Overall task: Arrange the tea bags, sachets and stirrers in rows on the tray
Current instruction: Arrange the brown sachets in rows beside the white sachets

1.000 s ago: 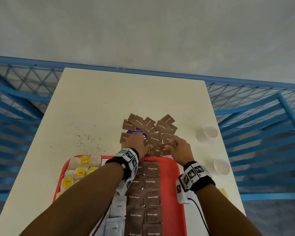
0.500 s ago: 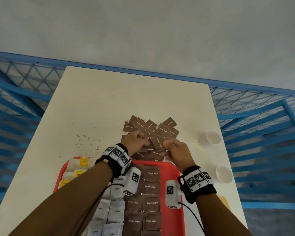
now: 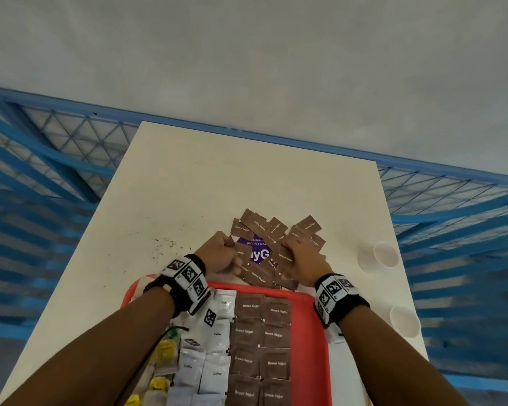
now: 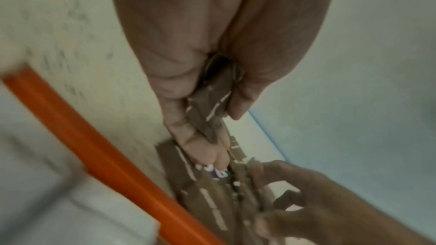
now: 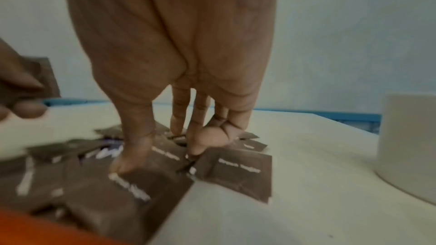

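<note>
Readable print: "Brown Sugar" on the brown sachets in rows (image 3: pixel 261 347) on the red tray (image 3: pixel 320 347); eight of them in view, in two columns. "Coffee" on the white sachets (image 3: pixel 214 356) just left of those. Yellow-tagged tea bags (image 3: pixel 165 351) further left, partly hidden by the left forearm; count not possible.

Loose pile of brown sachets (image 3: pixel 276 230) lies on the table (image 3: pixel 188 186) just beyond the tray's far edge, covering a purple card (image 3: pixel 257 253), text partly legible: "keep pantries".

Left hand (image 3: pixel 222 254): fingers and thumb pinch a few brown sachets (image 4: pixel 210 103).
Right hand (image 3: pixel 301 259): fingertips (image 5: pixel 122 167) press down on the pile; whether it grasps one, cannot tell.

Two white paper cups (image 3: pixel 383 256) stand near the table's right edge.
</note>
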{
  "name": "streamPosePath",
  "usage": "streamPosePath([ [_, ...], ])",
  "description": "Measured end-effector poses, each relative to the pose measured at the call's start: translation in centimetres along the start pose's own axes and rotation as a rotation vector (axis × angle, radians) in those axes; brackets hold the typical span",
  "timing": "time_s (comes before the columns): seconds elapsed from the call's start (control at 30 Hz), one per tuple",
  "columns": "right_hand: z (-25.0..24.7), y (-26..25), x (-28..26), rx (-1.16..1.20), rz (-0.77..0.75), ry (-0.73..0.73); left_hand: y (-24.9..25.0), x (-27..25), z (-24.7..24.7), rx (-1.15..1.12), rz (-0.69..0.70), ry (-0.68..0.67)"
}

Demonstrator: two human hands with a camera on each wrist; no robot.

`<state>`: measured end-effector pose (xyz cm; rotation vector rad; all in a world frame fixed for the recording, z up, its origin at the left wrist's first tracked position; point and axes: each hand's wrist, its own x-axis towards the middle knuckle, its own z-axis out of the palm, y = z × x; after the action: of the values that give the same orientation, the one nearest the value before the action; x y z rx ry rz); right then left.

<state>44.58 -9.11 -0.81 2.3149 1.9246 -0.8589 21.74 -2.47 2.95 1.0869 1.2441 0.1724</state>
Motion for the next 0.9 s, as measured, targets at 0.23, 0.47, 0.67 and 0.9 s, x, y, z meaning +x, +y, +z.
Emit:
streamPosePath([
  [0.23, 0.5, 0.0, 0.9, 0.015, -0.009, -0.062, 0.3, 0.7, -1.3, 0.209, 0.017, 0.011],
  [0.47, -0.6, 0.0, 0.2, 0.098, -0.051, -0.007, -0.6, 0.3, -0.9, -0.059, -0.001, -0.015],
  [0.67, -4.5, -4.7, -1.5, 0.797, 0.011, 0.011, 0.3, -0.4, 0.2, -0.484, -0.067, -0.121],
  [0.9, -2.7, -7.4, -0.4, 0.662, 0.011, -0.068, -0.7, -0.9, 1.0, -0.401, -0.027, -0.241],
])
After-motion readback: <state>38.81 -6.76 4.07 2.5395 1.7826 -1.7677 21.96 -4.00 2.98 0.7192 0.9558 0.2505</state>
